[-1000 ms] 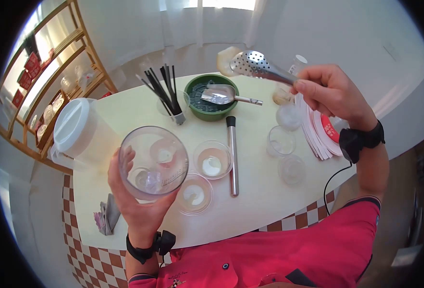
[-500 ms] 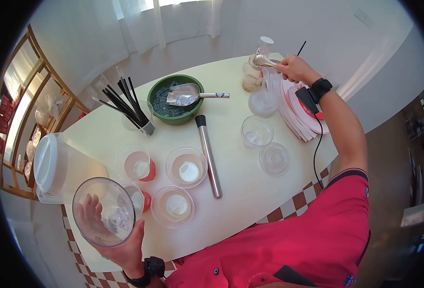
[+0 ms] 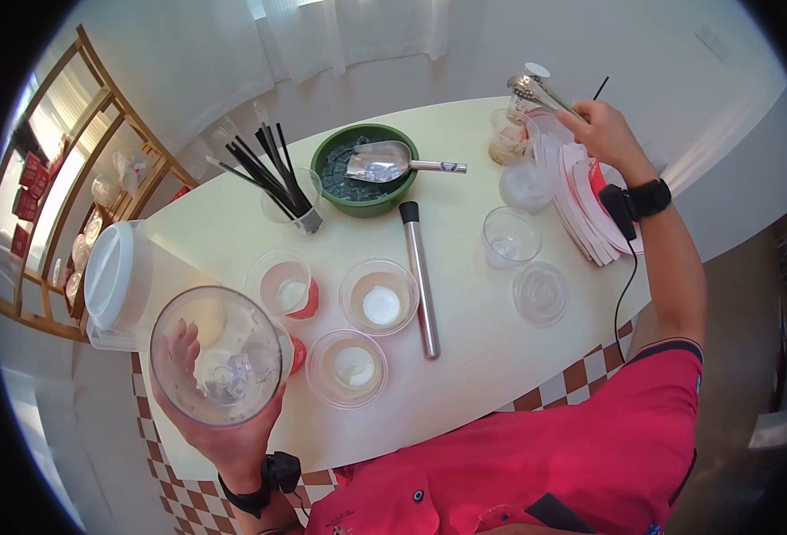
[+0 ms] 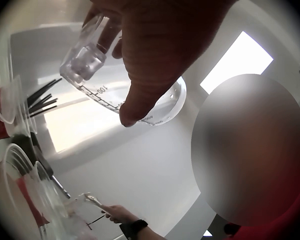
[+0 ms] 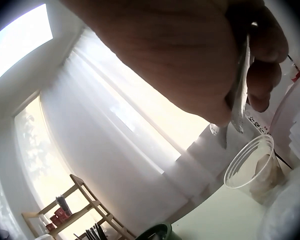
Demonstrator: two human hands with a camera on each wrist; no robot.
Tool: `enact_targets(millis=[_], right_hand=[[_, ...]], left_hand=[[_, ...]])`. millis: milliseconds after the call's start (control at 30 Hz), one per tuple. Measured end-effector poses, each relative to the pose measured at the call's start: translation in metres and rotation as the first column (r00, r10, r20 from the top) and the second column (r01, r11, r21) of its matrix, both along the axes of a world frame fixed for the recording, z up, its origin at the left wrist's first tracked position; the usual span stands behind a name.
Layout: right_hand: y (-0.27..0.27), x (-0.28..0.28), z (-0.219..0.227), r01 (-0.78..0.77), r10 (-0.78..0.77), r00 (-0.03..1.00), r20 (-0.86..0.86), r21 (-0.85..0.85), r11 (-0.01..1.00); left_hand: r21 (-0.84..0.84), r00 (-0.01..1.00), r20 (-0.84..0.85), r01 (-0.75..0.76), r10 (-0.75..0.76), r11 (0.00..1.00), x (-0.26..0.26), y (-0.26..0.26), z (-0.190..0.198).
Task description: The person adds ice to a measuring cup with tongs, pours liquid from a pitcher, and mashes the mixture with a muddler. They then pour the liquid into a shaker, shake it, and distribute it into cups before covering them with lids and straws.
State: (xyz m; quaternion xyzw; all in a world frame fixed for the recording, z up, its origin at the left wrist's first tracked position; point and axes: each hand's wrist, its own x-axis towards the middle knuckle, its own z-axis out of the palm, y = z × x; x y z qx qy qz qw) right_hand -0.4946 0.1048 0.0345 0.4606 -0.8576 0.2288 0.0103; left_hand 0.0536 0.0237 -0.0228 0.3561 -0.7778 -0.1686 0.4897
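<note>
My left hand (image 3: 228, 441) grips a tall clear measuring cup (image 3: 237, 379) near the table's front left. Its printed scale shows in the left wrist view, with clear lumps at the bottom. My right hand (image 3: 612, 134) holds metal tongs (image 3: 540, 94) with perforated ends, at the back right. The tongs' ends are over and just behind a clear plastic cup (image 3: 511, 143) with pale brown pieces inside. In the right wrist view this plastic cup (image 5: 265, 175) stands below the tongs (image 5: 240, 100). Whether the tongs hold anything, I cannot tell.
A green bowl (image 3: 366, 208) of dark cubes carries a metal scoop (image 3: 380, 165). Black straws (image 3: 273, 174) stand left of it, a steel muddler (image 3: 422, 285) in front. Several clear cups (image 3: 355, 392) stand mid-table. A lidded pitcher (image 3: 112, 276) is left; pink sheets (image 3: 572, 209) lie right.
The tongs have gone from holding up a pale slice to the plastic cup at the back right, then up slightly. The measuring cup sits lower and further left in view; the head view has shifted.
</note>
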Motion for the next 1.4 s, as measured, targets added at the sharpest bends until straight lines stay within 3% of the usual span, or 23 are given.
enact_targets(millis=[100,167,333,467,700,1067,1400], right_hand=[[0.033,0.075,0.017,-0.032,0.108,0.948,0.3,-0.247,0.968],[0.055,0.11,0.012,-0.06,0.185,0.887,0.424,-0.291,0.955],[0.095,0.166,-0.018,-0.172,0.295,0.853,0.431,-0.302,0.938],[0.109,0.176,-0.03,-0.136,0.265,0.818,0.51,-0.276,0.951],[0.132,0.176,-0.037,-0.101,0.26,0.841,0.474,-0.335,0.937],[0.136,0.168,-0.028,-0.126,0.256,0.884,0.39,-0.33,0.936],[0.171,0.17,-0.043,0.023,0.128,0.888,0.442,-0.321,0.947]], left_hand=[[-0.052,0.998,0.057,0.04,-0.037,0.998,-0.015,-0.011,0.026],[-0.079,0.986,0.131,0.118,-0.107,0.99,-0.027,-0.025,0.045],[-0.097,0.937,0.293,0.225,-0.188,0.97,-0.071,-0.06,0.08],[-0.045,0.894,0.39,0.255,-0.218,0.966,-0.105,-0.089,0.083],[-0.045,0.8,0.556,0.298,-0.224,0.953,-0.146,-0.141,0.067],[-0.123,0.615,0.779,0.34,-0.122,0.932,-0.179,-0.16,0.063],[-0.168,0.464,0.885,0.356,-0.018,0.919,-0.215,-0.173,0.045]])
